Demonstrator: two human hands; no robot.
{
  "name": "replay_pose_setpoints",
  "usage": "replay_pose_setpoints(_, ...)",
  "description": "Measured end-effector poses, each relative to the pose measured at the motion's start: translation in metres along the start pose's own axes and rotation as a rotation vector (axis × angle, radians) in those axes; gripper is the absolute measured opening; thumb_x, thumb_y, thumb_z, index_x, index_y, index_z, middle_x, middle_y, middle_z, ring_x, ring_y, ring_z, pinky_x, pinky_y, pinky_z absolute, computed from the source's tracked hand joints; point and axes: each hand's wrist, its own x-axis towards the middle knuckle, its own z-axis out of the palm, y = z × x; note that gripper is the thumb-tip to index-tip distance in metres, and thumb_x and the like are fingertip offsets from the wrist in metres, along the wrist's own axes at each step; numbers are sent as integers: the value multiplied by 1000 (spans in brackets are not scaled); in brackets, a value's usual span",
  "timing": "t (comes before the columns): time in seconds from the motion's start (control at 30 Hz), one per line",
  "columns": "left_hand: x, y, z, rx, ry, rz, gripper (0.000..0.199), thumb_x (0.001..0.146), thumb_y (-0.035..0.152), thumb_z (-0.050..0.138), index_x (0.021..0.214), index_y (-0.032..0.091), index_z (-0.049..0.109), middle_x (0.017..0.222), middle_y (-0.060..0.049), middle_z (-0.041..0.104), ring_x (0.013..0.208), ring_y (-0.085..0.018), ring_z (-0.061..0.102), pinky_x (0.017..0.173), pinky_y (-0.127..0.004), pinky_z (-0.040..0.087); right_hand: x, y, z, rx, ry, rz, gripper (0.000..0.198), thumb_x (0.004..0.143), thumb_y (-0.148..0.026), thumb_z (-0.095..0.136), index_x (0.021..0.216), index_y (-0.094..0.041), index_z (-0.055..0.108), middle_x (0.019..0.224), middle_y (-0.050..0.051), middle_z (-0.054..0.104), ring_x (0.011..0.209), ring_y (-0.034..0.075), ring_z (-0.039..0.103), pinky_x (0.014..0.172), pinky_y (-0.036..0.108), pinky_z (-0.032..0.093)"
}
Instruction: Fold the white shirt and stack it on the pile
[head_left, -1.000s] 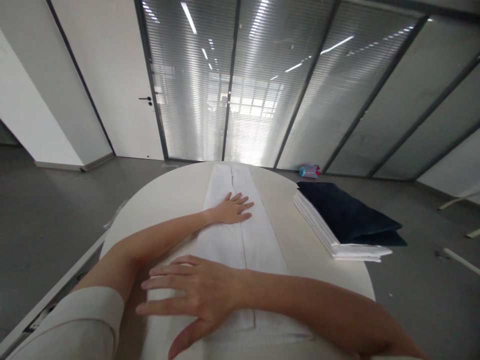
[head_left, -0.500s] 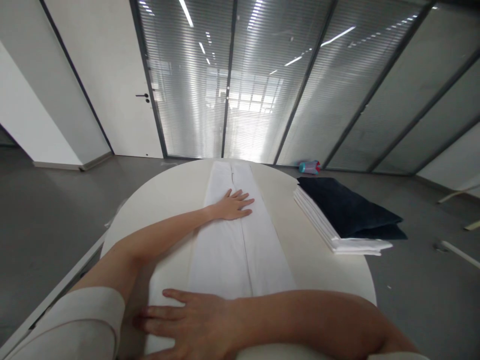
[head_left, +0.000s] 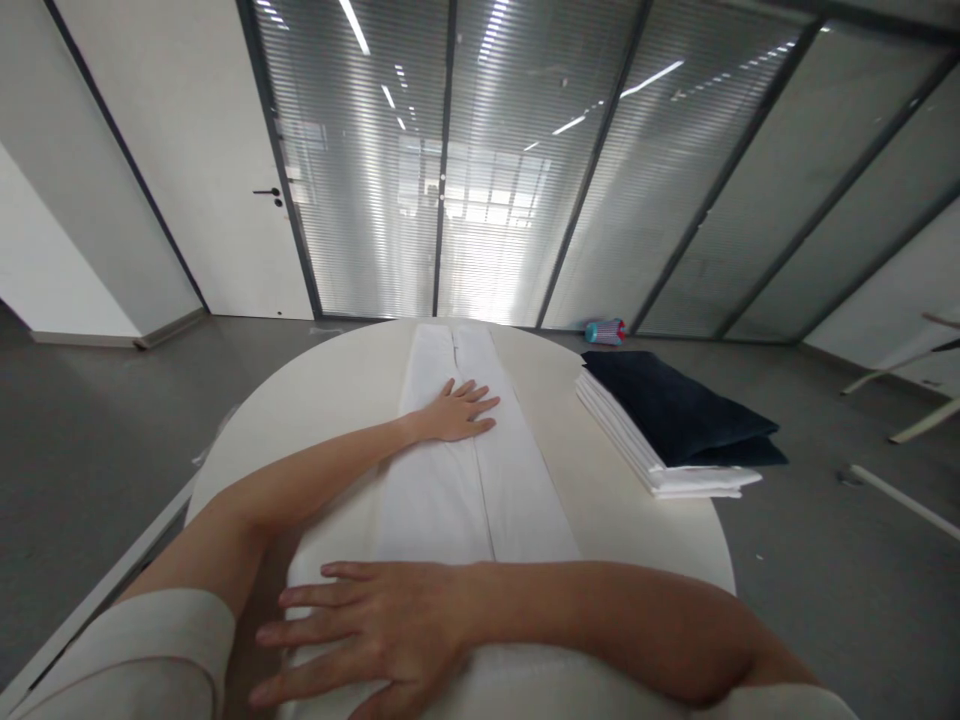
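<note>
A long white cloth (head_left: 435, 500), folded so that its two edges meet along a middle seam, runs from the far rim of the table toward me. My left hand (head_left: 455, 412) lies flat on its far half with the fingers spread, across the seam. Nearer to me, my right hand (head_left: 382, 625) reaches across to the left, palm down and fingers apart, over the near end of the cloth. Whether the right palm presses on the cloth is hard to tell. The right forearm hides part of the near end.
The round white table (head_left: 300, 400) carries a stack of folded white cloth (head_left: 652, 470) at its right, with a dark navy folded cloth (head_left: 675, 410) on top. A blue and red object (head_left: 604, 332) is on the floor by the glass wall. Pale furniture legs (head_left: 904, 500) stand at right.
My right hand has moved slightly up and away from me, its fingers still spread. The left hand stays on the cloth. The whole view has shifted a little.
</note>
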Motion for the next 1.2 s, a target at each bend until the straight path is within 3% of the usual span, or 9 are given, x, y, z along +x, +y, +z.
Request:
replay_pose_setpoints(0.13,0,1,-2,-4,8,4,65,99,64,23,155,31,30,163,-5,25,152,-32,15,120,-58,7,3,-4,9,47,14,-74,54,101,-55,40,147,-27,48,155,3,43,146,22,31,118,37,28)
replay_pose_setpoints(0.27,-9,16,-14,-1,81,67,56,102,57,25,148,30,44,158,-3,39,150,-30,22,121,-55,10,-10,9,5,187,137,-38,49,100,-55,44,130,-21,64,145,5,54,142,18,39,117,29,29)
replay_pose_setpoints(0.37,-31,36,-26,-24,109,203,51,104,50,27,146,30,47,155,-2,43,150,-25,25,123,-48,12,-52,24,-10,253,284,112,48,100,-53,46,117,-14,68,130,10,65,131,19,51,109,30,41)
replay_pose_setpoints(0.5,-82,64,-39,-57,81,388,50,103,46,35,149,28,43,158,-4,38,151,-24,22,124,-46,12,-134,33,-37,176,381,389,44,104,-38,38,138,-14,52,133,15,62,135,23,47,107,44,43)
replay_pose_setpoints(0.63,-141,87,-42,-121,10,448,63,99,56,42,154,27,35,161,-7,29,152,-28,18,125,-49,10,-191,17,-43,180,203,662,58,103,-47,35,154,-19,34,155,16,40,146,28,31,112,52,35)
replay_pose_setpoints(0.8,-183,100,-27,-206,-103,520,79,91,64,52,158,36,21,162,-4,24,151,-29,17,124,-53,2,-202,-19,-25,340,-53,793,66,100,-55,40,157,-26,26,165,10,16,152,25,16,120,49,23)
replay_pose_setpoints(0.97,-183,96,-28,-207,-145,529,76,93,61,51,158,35,22,163,-3,22,152,-28,15,125,-51,3,-201,-27,-20,323,-87,825,54,101,-36,49,153,-30,36,161,6,32,150,21,24,121,47,25)
replay_pose_setpoints(1.1,-189,78,-53,-204,-108,517,55,99,34,48,153,34,36,153,-2,45,145,-22,36,124,-43,21,-216,-29,-30,192,35,850,39,101,-20,48,137,-32,57,145,5,55,137,19,46,113,44,41)
replay_pose_setpoints(1.2,-206,64,-71,-173,-51,486,54,91,13,52,142,31,52,140,-3,60,133,-21,51,117,-40,34,-225,-39,-42,153,24,829,33,101,-20,50,130,-31,63,139,4,60,129,18,54,106,40,48)
